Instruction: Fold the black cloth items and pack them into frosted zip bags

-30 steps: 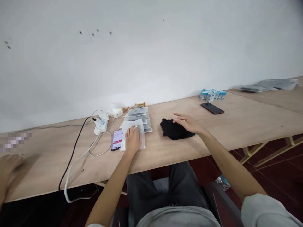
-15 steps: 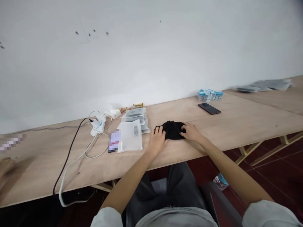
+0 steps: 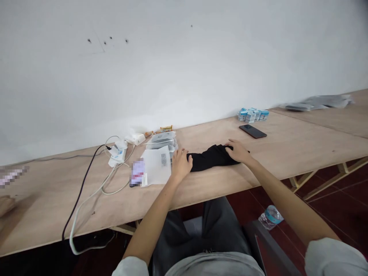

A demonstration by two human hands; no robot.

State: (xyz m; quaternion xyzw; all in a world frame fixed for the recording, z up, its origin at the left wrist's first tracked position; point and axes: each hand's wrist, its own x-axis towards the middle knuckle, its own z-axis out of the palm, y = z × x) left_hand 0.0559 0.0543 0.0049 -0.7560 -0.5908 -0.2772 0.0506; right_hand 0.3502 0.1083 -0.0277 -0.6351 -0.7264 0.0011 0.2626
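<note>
A long black cloth (image 3: 209, 158), its surface wrinkled, lies stretched sideways on the wooden table in front of me. At its left end rests my left hand (image 3: 181, 163), fingers spread and thumb against the fabric. My right hand (image 3: 237, 150) lies over the right end with its fingers extended, and a dark tip of cloth shows beyond it. Parts of both ends are hidden under the hands. Just left of my left hand is a frosted plastic pouch (image 3: 155, 166) with a printed label, next to a phone with a blurred screen (image 3: 137, 171).
Behind the pouch are stacked packed bags (image 3: 162, 138) and orange wrappers (image 3: 166, 128). Cables and a white adapter (image 3: 136, 138) lie left. A dark phone (image 3: 253, 131) and small blue-white boxes (image 3: 253, 114) sit back right. Another person's hand (image 3: 6, 205) is at the far left.
The black cloth has gone from a bunched heap to a longer strip. My left hand has moved left and my right hand slightly right, so they are farther apart.
</note>
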